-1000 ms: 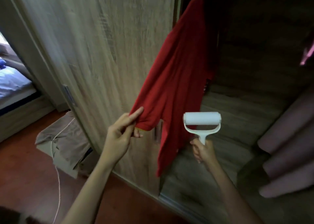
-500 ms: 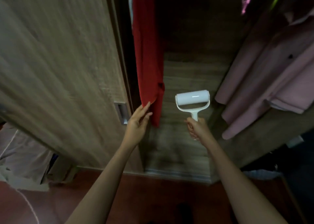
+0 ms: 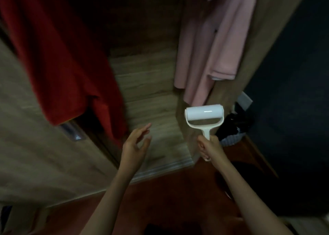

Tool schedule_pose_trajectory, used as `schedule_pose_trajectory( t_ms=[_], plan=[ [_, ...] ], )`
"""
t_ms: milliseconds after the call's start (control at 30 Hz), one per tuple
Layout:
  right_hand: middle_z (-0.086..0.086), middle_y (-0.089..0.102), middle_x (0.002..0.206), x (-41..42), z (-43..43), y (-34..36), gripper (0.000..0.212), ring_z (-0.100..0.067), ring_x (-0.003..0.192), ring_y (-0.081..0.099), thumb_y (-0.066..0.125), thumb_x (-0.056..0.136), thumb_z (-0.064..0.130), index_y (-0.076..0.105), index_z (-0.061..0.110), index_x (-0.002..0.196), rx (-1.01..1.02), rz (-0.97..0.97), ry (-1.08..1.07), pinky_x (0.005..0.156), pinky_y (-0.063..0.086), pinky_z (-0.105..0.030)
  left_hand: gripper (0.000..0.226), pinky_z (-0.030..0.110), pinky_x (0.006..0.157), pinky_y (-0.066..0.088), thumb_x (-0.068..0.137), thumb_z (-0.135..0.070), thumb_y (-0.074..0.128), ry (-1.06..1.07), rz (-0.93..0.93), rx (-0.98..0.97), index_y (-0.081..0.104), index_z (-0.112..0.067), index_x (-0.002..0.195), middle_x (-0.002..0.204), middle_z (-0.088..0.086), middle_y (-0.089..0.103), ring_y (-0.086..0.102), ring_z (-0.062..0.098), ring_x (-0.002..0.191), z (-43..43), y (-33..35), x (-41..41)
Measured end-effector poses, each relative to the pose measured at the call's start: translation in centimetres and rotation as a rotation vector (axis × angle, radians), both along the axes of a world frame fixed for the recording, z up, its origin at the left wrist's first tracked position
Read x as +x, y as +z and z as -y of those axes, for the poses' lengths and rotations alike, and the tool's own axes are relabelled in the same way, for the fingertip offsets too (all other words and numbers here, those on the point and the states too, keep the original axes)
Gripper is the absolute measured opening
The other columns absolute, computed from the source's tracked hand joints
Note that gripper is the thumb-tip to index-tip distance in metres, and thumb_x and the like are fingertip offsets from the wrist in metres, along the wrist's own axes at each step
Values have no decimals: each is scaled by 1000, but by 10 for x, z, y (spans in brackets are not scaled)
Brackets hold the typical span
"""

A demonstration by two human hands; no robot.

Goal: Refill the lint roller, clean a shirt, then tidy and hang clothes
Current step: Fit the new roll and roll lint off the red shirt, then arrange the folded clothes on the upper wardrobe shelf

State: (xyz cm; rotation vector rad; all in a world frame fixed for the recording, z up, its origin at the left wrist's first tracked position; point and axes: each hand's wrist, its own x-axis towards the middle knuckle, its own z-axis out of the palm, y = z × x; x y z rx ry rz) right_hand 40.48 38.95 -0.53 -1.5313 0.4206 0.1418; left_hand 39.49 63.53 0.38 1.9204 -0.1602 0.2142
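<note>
The lint roller (image 3: 204, 114) stands upright in front of the open wardrobe, its handle wrapped tight in the right hand (image 3: 208, 146). The left hand (image 3: 135, 144) hangs empty, fingers spread, just below the hem of the red shirt (image 3: 58, 56) without touching it. With that cloth loose, I'd expect any roller stroke to push it away. The sticky drum could also catch the pink garment (image 3: 210, 44) close behind.

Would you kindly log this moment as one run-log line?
left hand: open, empty | right hand: grips lint roller | red shirt: hanging, untouched
</note>
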Motion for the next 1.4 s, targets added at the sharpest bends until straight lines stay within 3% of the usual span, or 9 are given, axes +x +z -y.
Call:
schedule_pose_trajectory(
  t_ms=[167,333,500,633,733,933,1067,1167,1400],
  plan=[
    [-1,25,34,-94,108,-14,49,-10,24,19,49,91,2,32,13,47,61,-17,-212,33,15,-12,31,22,91,51,91,-11,59,-232,-35,-39,63,-18,121,117,-6,64,64,7,106,123,-15,-30],
    [0,26,32,-211,231,-26,45,-10,22,20,48,94,4,32,11,52,48,-61,-470,33,16,-11,29,10,84,47,93,-8,57,-455,-114,-78,64,-22,117,113,-12,66,64,-4,97,280,-34,-87],
    [-2,29,35,-333,348,-40,45,-14,26,23,49,93,8,33,14,51,-27,-91,-707,36,17,-19,30,15,89,48,94,-20,52,-742,-149,-38,58,-36,119,117,-15,63,61,-3,104,435,-62,-160],
    [-2,33,38,-410,422,-50,43,-14,28,26,53,91,13,37,15,51,-82,-148,-819,36,18,-21,30,17,88,49,99,-11,51,-897,-244,22,59,-18,127,122,-8,60,59,6,107,539,-75,-221],
    [1,38,38,-454,456,-57,38,-13,30,32,53,90,18,41,13,54,-152,-227,-870,36,25,-22,33,20,90,48,96,-4,53,-1000,-231,105,60,-15,126,126,-1,60,59,13,108,597,-93,-254],
    [-2,51,47,-489,495,-94,28,-11,35,45,59,90,35,56,10,79,-141,-268,-924,37,32,-18,39,45,109,36,93,-18,57,-1112,-13,584,56,-17,132,151,9,40,37,25,138,656,-156,-271],
    [0,63,69,-493,511,-109,23,-12,53,55,63,85,33,59,18,101,-244,-296,-914,46,41,-24,51,49,117,13,95,-28,53,-1079,32,800,41,-23,145,161,8,18,11,27,149,669,-171,-275],
    [-4,67,91,-498,520,-122,27,-20,79,62,59,87,30,60,11,107,-465,-359,-912,66,47,-31,58,50,116,5,94,-31,54,-1055,33,824,33,-29,148,163,4,10,2,25,150,674,-170,-277],
    [-8,63,101,-508,519,-144,33,-25,95,57,60,86,21,62,13,118,-787,-426,-984,77,39,-30,58,49,117,2,94,-35,56,-1033,27,768,34,-31,148,163,1,12,1,23,150,673,-173,-279]
  ],
)
